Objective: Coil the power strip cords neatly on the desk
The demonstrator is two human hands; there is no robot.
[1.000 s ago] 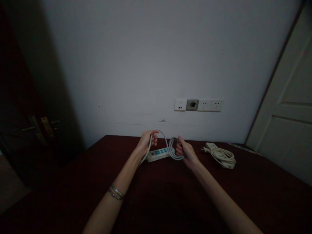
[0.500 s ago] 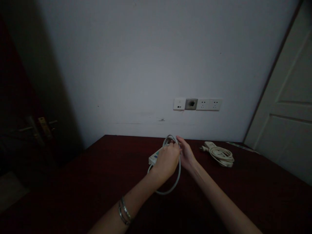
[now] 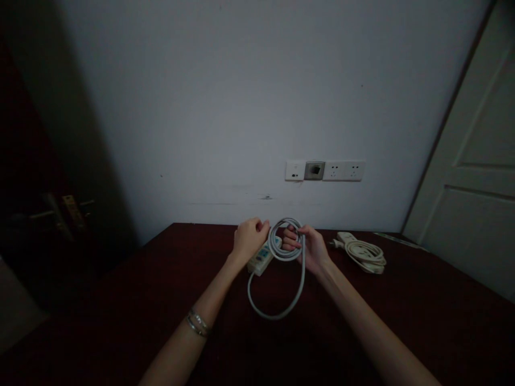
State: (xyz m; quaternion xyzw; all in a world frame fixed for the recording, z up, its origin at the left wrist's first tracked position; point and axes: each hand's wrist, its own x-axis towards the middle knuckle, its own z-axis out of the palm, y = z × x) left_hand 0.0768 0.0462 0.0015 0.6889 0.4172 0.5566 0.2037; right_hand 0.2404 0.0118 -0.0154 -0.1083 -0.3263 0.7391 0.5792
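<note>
A grey power cord (image 3: 277, 256) is wound into a round coil, and my right hand (image 3: 311, 247) is closed around the coil's right side, fingers curled through the ring. From there one loose loop of cord hangs down and runs back to a white power strip (image 3: 261, 260), which lies slanted on the table behind the coil. My left hand (image 3: 250, 239), below which the wrist wears silver bangles, is curled just left of the coil, over the strip's left side. Whether anything sits inside its fingers is hidden.
On the dark red table (image 3: 193, 257), a second power strip (image 3: 378, 268) lies to the right with its cream cord (image 3: 368, 252) coiled on top. Wall sockets (image 3: 343, 171) are set in the wall behind. A pale door (image 3: 478, 214) stands at right, and a dark door with a handle (image 3: 42, 214) at left.
My left hand has moved left, away from my right hand and off the cord coil. The coil now shows fully, facing me, in my right hand.
</note>
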